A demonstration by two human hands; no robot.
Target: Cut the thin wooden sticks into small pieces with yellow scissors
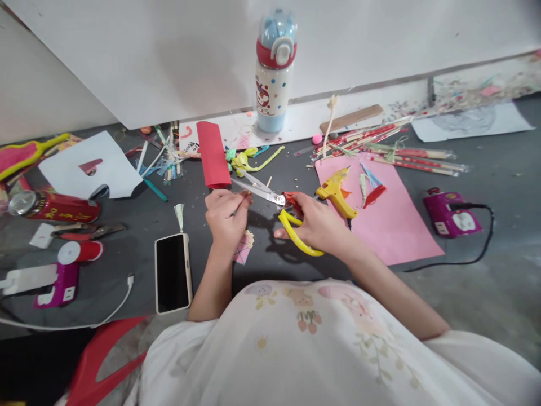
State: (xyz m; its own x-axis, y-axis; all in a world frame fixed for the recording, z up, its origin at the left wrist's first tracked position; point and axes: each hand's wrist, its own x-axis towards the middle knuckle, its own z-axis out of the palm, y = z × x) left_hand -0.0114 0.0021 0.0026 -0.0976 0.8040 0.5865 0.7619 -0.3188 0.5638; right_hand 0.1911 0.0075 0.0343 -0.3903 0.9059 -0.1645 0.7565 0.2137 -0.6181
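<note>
My right hand [319,223] is closed around yellow-handled scissors [301,239], whose metal blades are spread and point left toward my other hand. A crumpled shiny red piece [292,198] shows at the right fingers; whether they grip it is unclear. My left hand [225,219] is pinched near the blades, and what lies between its fingertips is too small to name. Just beyond it is a folded red paper [212,155]. Yellow and green yarn-like strands [249,159] lie past the blades. A small pink paper piece [242,250] with a pale beaded edge is beside my left wrist.
A water bottle [274,84] stands at the back. Right of my hands, a yellow glue gun [338,194] lies on pink paper [393,220], near a purple corded box [452,213]. Leftward are a phone [172,273], pliers [87,231] and a red can [59,207].
</note>
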